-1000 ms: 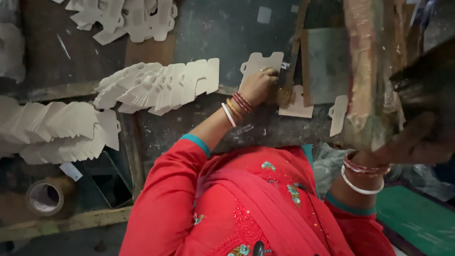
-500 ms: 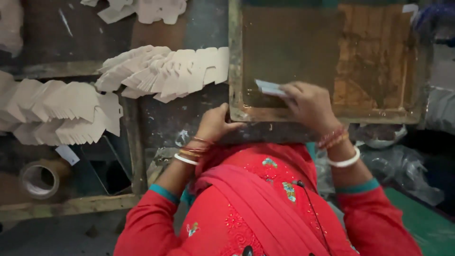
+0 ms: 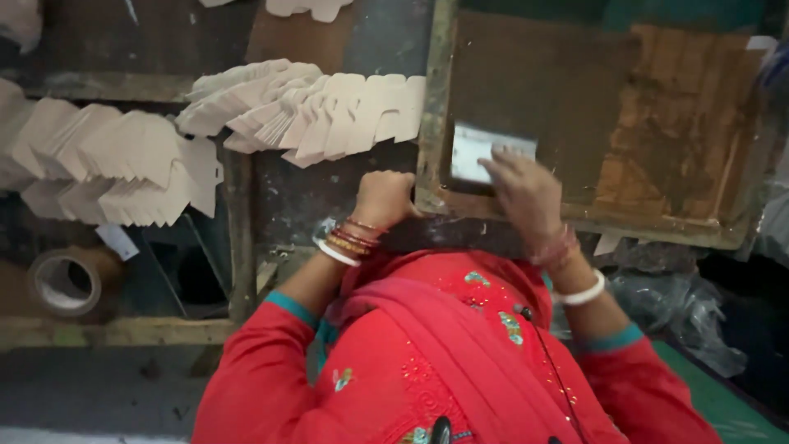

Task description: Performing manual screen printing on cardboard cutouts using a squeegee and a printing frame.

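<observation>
Beneath the right hand (image 3: 526, 193), a pale squeegee-like blade (image 3: 485, 154) is pressed flat against the dark mesh of a wooden-framed printing screen (image 3: 431, 107), the fingers being spread over the blade's near edge in a downward hold. The blade's long axis is set crosswise to the forearm, parallel to the frame's near rail, and most of the screen is left lying beyond and to the right of it. The left hand (image 3: 382, 197) is closed around the frame's near left corner, just beside the right hand but clear of the blade; whether anything else is pinched in it cannot be told. Of the two, the right hand is plainly the nearer to the blade, being in contact with it. Beyond the left hand, fanned rows of die-cut cardboard blanks (image 3: 329, 115) are laid overlapping on the worktable, with a second fan (image 3: 123, 168) spread further to the left. A roll of tape (image 3: 66, 284) is seen well to the left of the left arm, and crumpled plastic sheeting (image 3: 682, 304) is bunched beside the right forearm.
</observation>
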